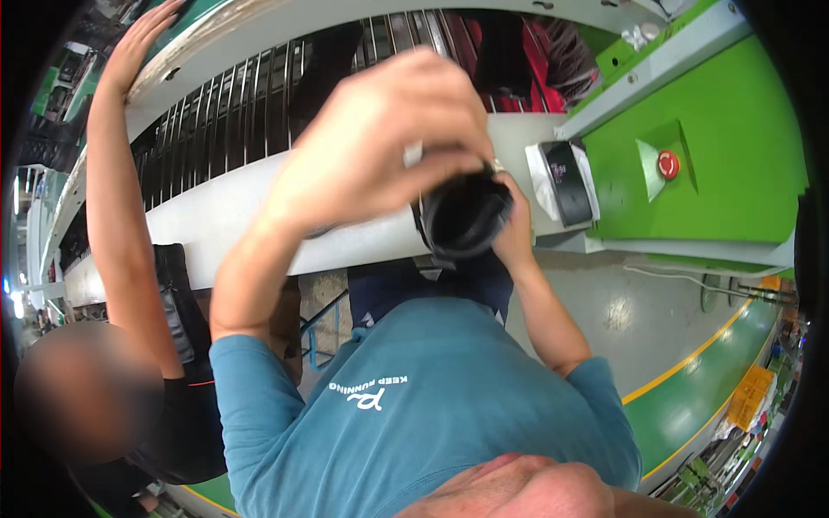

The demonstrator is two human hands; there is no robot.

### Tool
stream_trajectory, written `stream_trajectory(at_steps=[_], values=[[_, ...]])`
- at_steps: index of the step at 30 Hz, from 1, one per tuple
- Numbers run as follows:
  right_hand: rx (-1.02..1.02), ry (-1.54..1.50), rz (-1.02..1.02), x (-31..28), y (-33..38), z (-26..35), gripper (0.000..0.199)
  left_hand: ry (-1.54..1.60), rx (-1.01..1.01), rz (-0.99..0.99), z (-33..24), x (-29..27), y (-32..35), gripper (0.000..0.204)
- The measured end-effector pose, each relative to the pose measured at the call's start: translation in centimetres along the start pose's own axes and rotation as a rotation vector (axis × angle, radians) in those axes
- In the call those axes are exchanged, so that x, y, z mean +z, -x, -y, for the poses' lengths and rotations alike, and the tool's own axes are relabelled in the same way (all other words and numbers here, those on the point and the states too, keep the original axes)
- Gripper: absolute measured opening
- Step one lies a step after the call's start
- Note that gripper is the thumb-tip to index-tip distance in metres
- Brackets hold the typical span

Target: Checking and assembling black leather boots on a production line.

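Note:
A black, round-mouthed tube [467, 216] with a dark hollow inside is held up over the front edge of the machine's white ledge. It looks like soft fabric, but its exact kind is blurred. My left hand [393, 129], smeared by motion, is closed with thumb and fingers at the tube's upper rim. A small white piece [413, 155] shows by its fingers; I cannot make out what it is. On the tube's right side my right hand [515, 226] grips it, its fingers partly hidden behind the black material.
Behind the white ledge [216, 203] run rows of metal rods [233, 108]. A dark phone-like device [570, 181] lies on white material at right, beside a green panel with a red stop button [667, 164]. At left a co-worker's arm [121, 198] reaches over the machine.

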State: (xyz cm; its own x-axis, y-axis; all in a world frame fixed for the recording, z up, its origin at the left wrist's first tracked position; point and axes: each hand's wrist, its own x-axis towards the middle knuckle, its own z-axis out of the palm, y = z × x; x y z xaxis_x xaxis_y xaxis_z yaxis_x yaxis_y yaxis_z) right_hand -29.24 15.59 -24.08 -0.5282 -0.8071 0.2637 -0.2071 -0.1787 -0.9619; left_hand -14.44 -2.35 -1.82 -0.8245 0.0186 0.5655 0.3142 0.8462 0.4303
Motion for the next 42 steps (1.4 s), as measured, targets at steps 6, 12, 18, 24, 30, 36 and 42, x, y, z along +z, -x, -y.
stream_trajectory(at_steps=[6, 12, 18, 24, 30, 36, 42], values=[[0.345, -0.436, -0.081, 0.2, -0.5, -4.5, 0.064, 0.100, 0.230, -0.120, -7.9, 9.0, 2.0, 0.017], [0.348, -0.402, 0.143, 0.0, -0.7, -0.9, 0.063, 0.263, -0.049, -0.347, -5.8, 11.2, 8.7, 0.031], [0.432, -0.714, 0.112, 1.9, -0.3, -0.1, 0.081, -0.790, -1.175, -0.439, 1.1, 9.7, 26.8, 0.085], [0.658, -0.954, 0.089, 1.7, 0.4, -1.1, 0.059, -0.597, -1.111, -0.725, 3.2, 11.5, 30.6, 0.058], [0.663, -0.770, 0.122, 0.8, -0.2, 2.0, 0.058, 0.304, -0.800, -1.161, 3.2, 10.3, 21.0, 0.025], [0.370, -0.474, 0.341, 1.4, 1.6, 5.7, 0.076, 0.463, -0.666, -0.914, 1.9, 11.0, 13.4, 0.022], [0.438, -0.600, 0.370, 3.4, 3.3, 5.8, 0.070, 0.560, -0.660, -0.794, 0.5, 10.2, 13.0, 0.031]])
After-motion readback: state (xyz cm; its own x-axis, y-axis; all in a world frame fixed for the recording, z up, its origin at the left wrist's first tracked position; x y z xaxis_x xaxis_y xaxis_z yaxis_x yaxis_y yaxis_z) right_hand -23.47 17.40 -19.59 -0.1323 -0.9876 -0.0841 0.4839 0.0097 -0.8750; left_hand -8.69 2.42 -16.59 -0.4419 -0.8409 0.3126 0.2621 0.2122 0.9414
